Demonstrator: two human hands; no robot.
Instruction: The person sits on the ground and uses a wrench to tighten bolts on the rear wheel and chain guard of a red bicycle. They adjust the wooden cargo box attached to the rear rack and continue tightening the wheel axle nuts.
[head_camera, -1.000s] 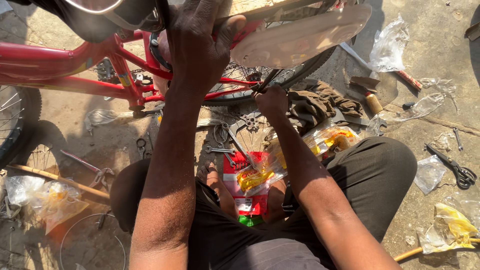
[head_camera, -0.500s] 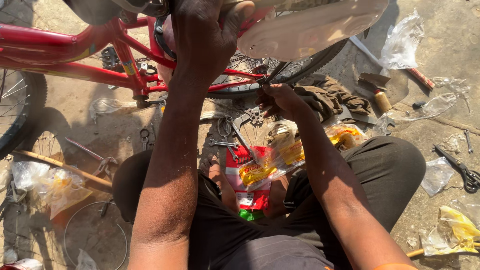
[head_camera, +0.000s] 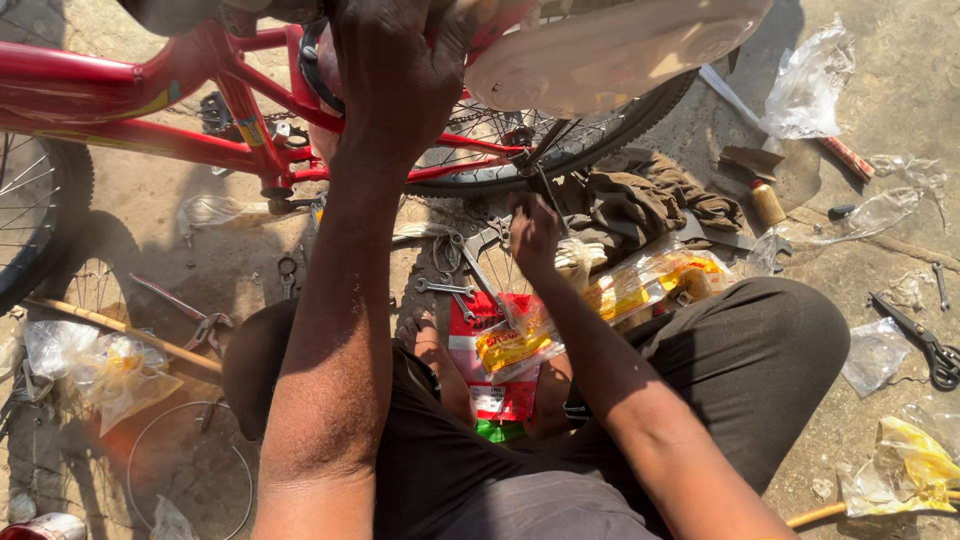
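Two hands work over littered concrete ground (head_camera: 900, 100): left hand (head_camera: 400, 70) fingers gripping the red bicycle (head_camera: 120, 110), right hand (head_camera: 533, 232) fingers unclear.

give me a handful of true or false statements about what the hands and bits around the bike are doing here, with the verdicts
1. The left hand grips the red bicycle from above. True.
2. The right hand is down at the rear wheel, near its hub. True.
3. The scissors are in the right hand. False: they lie on the ground at the far right, away from both hands.
4. The bicycle frame is blue. False: it is red.
5. Several spanners lie on the ground in front of the person's legs. True.
6. A red packet sits on top of the bicycle's saddle. False: it lies on the ground between the person's legs.
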